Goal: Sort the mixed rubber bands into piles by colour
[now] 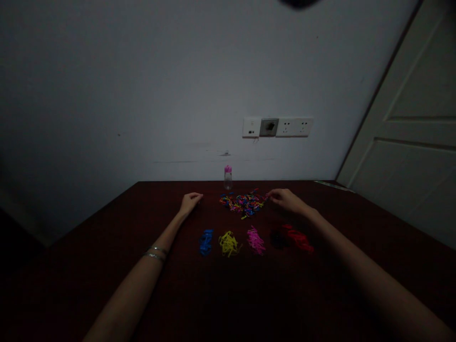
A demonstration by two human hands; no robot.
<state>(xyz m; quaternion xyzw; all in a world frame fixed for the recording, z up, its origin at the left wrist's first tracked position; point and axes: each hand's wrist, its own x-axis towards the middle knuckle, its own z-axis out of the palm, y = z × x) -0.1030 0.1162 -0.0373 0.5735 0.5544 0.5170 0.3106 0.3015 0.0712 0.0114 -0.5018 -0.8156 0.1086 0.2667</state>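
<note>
A mixed heap of small coloured rubber bands [245,203] lies on the dark table between my two hands. My right hand [285,198] is at the heap's right edge, thumb and fingertips pinched together; what they hold is too small to make out. Left of the heap and apart from it, my left hand [190,203] rests on the table with its fingers curled together, nothing visible in them. Nearer to me lie sorted piles: blue bands [205,242], yellow bands [228,243], pink bands [255,241], black bands [278,238] and red bands [298,238].
Behind the heap, close to the wall, stands a small clear bottle [228,180] with a pink top. Wall sockets [278,127] sit above the table [171,294]. A panelled door [409,128] is at the right, and a thin flat strip [335,185] lies at the back right edge.
</note>
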